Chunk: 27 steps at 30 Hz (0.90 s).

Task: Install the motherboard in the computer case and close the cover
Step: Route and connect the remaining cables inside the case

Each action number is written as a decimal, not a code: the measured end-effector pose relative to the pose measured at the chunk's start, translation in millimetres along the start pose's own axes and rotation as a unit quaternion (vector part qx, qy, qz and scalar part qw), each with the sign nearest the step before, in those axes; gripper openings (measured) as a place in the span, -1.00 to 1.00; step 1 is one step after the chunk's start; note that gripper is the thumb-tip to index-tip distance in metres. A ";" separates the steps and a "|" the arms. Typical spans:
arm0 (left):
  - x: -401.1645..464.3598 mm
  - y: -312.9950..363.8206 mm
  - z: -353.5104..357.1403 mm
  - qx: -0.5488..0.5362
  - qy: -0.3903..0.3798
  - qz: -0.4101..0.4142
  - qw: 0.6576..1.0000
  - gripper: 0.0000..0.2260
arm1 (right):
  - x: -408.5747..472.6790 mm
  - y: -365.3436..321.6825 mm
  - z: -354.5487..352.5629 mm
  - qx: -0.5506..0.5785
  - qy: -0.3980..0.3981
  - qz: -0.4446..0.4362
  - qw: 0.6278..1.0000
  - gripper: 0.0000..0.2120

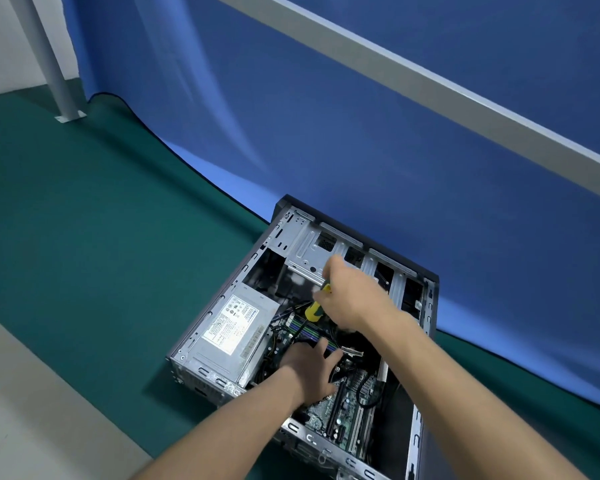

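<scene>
- Teal-green mat-covered desk [84, 244]: carries the whole assembly; a blue fabric backdrop [361, 116] hangs along its far edge.
- Open grey steel computer case [417, 424]: lies on its side at the desk's far edge, against the backdrop, with its side opening facing up and no cover fitted. No cover is in view.
- Silver box-shaped power supply with a white label [236, 327]: sits in the left part of the case.
- Left hand [309, 370]: rests palm-down on the board just right of the power supply, fingers [321, 346] straight and slightly apart, apparently steadying it; they hold nothing.
- Green printed motherboard with long black and white slots [347, 407]: already lies inside the case, on its floor, toward the near side.
- Yellow-and-black-handled screwdriver [314, 311]: stands tilted over the board's far portion, its tip hidden among cables.
- Right hand [347, 292]: fingers curled round the screwdriver's handle from above.
- Progress, as judged: the board is placed and fastening appears under way; how many screws are seated cannot be told. Remaining screws and closing the cover are left.
</scene>
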<state>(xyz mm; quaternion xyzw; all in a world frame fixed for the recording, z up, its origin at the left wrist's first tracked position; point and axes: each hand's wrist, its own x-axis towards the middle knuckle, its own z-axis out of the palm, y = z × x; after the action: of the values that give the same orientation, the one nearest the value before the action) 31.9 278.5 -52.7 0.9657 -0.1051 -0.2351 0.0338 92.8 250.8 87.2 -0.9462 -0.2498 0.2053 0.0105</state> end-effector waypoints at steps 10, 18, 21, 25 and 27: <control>6.3 2.1 6.4 0.020 0.010 -0.002 1.000 -0.52 | -0.7 -14.8 -4.4 -0.045 -0.037 -0.030 0.998 -0.71; 6.7 1.0 10.2 0.004 0.026 -0.014 1.000 -0.53 | 1.2 -17.1 -7.8 0.012 -0.075 -0.011 0.997 -0.63; 5.3 -0.2 11.9 -0.060 0.051 -0.022 0.997 -0.63 | -0.7 -17.4 2.5 0.009 0.003 -0.028 1.000 -0.71; 2.8 0.4 10.7 -0.078 0.051 -0.018 0.995 -0.60 | -1.8 -12.3 3.1 -0.038 0.030 -0.027 0.998 -0.63; 3.0 0.1 8.9 -0.013 0.036 -0.010 0.999 -0.52 | -1.0 -9.6 -2.5 -0.006 -0.015 -0.026 1.000 -0.65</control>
<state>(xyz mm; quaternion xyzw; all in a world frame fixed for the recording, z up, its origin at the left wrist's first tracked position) 30.3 277.5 -61.9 0.9739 -0.0912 -0.2021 0.0481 88.5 258.9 91.0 -0.9361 -0.2758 0.2180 0.0069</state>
